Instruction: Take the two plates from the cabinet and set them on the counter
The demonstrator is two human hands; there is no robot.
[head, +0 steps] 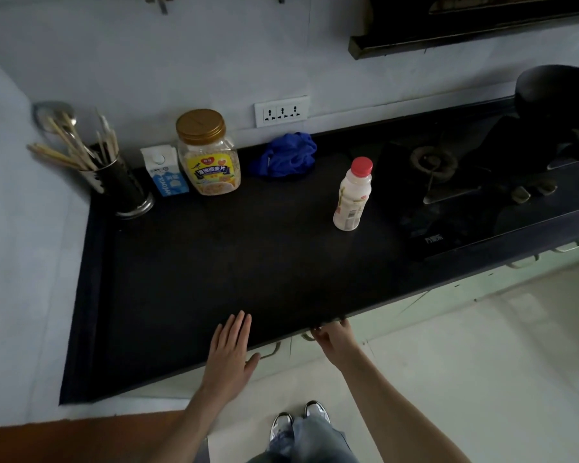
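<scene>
Below the black stone counter (248, 262) lip, right hand (335, 342) sits nearest the pale-green cabinet door (391, 315), fingers curled under, hold unclear; left hand (229, 355) flat on top.

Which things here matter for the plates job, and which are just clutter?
Job: counter, cabinet front, left hand over counter edge, right hand at cabinet front; plates not visible.
Clutter: oat jar, milk carton, bottle, blue cloth, utensil holder, wok.

Head view only
I look steeply down at the counter (214, 262) from above its front edge; wall (147, 45) beyond.
</scene>
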